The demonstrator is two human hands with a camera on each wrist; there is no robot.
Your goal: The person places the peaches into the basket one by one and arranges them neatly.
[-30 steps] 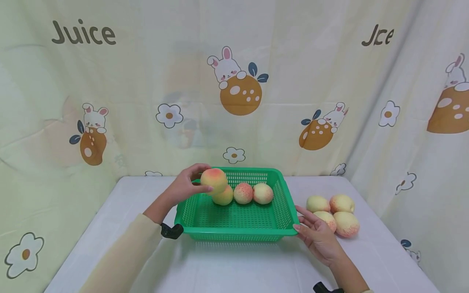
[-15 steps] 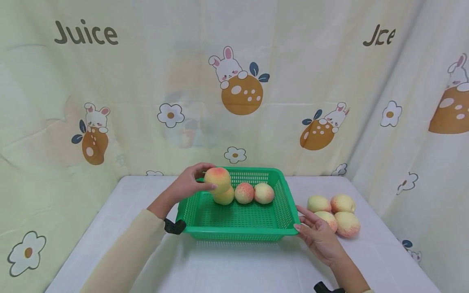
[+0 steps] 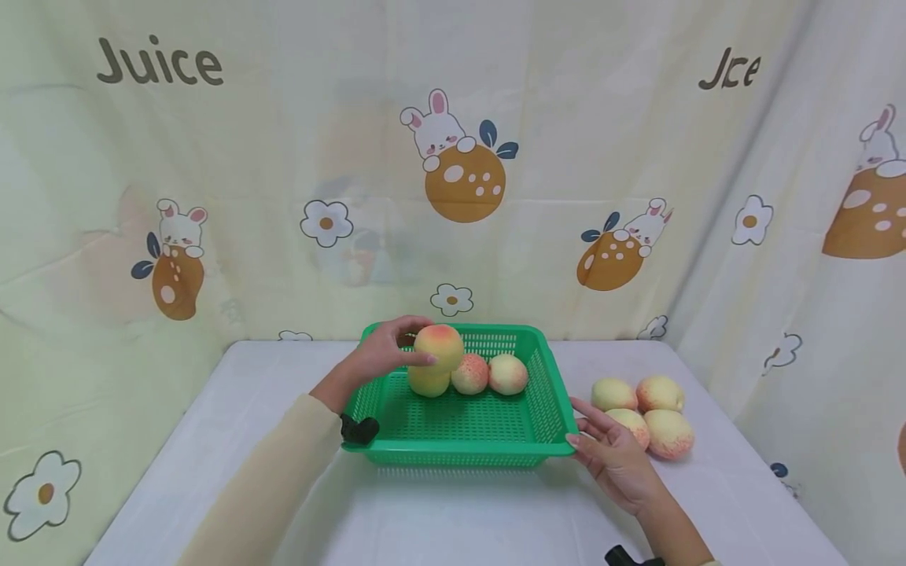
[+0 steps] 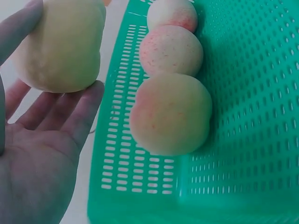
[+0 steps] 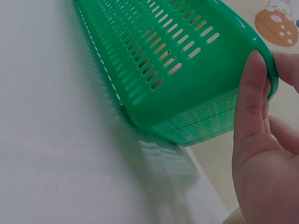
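Note:
My left hand (image 3: 383, 351) holds a yellow peach with a red blush (image 3: 441, 346) between thumb and fingers, raised over the green plastic basket (image 3: 460, 447). In the left wrist view this held peach (image 4: 63, 44) shows at the upper left, level with the basket's long side. Inside the basket, three peaches stand in a row along the far side: a yellowish one (image 3: 429, 383) partly hidden behind the held peach, a red-speckled one (image 3: 470, 374) and a pale one (image 3: 508, 374). My right hand (image 3: 621, 465) pinches the basket's rim at the front right corner, its thumb (image 5: 254, 93) against the outer wall.
Several more peaches (image 3: 670, 434) lie grouped on the white tablecloth (image 3: 453, 519) to the right of the basket, just beyond my right hand. A curtain (image 3: 354, 141) printed with rabbits and flowers hangs behind the table.
My left hand has carried the held peach to the right, from the basket's far left corner to over the leftmost and middle peaches. The right hand stays at the rim.

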